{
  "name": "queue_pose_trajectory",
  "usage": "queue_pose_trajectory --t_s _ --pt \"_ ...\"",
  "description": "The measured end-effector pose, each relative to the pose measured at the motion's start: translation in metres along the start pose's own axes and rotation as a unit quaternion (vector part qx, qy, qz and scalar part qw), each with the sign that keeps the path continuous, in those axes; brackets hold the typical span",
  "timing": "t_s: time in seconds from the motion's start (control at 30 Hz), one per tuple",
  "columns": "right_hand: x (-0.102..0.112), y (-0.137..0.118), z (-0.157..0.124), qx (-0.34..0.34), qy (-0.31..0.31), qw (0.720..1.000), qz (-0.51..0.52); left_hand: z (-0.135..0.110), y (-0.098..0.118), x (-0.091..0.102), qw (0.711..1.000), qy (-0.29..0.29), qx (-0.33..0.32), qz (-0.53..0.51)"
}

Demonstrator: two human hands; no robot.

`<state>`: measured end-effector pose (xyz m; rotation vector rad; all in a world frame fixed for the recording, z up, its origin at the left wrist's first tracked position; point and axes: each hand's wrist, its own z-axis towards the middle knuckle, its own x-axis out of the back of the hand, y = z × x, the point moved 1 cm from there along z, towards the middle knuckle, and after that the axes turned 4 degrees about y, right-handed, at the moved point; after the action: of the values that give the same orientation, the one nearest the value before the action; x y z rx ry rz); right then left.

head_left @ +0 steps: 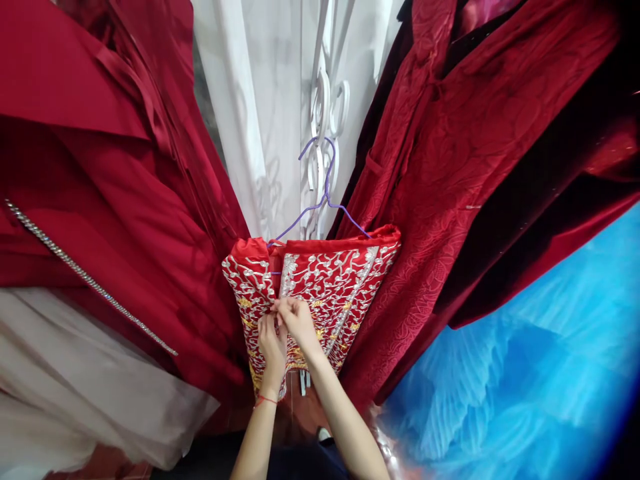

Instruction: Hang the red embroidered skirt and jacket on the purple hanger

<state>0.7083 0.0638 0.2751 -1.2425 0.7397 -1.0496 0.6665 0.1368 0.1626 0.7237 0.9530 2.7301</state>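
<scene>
Left hand [271,347] and right hand [299,320] both pinching one embroidered red garment [345,280], one purple hanger [326,193] above

The satin gown [90,200] at upper left is gleaming smooth and glossy. The embroidered bodice [340,280] at centre is glinting with raised metallic thread; blue tulle [525,373] at lower right is looking matt, gauzy.
</scene>
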Motion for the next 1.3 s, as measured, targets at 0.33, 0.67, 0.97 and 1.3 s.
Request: queue_pose_trajectory --t_s 0.33,0.67,0.97,1.3 --pt "0.001 -0.106 0.042 0.034 0.029 0.985 0.164 0.002 0.009 -0.007 0.999 0.021 0.011 0.024" --pt "0.062 -0.09 0.022 0.302 0.087 0.944 -0.101 0.057 0.022 0.061 0.976 -0.031 0.093 -0.195" --pt "0.249 -0.093 0.065 0.361 0.162 0.797 -0.457 0.219 0.048 0.117 0.997 -0.053 0.039 -0.051" --pt "0.265 -0.092 0.074 0.386 0.078 0.817 -0.42 0.22 0.079 0.105 0.981 0.006 -0.163 0.104"
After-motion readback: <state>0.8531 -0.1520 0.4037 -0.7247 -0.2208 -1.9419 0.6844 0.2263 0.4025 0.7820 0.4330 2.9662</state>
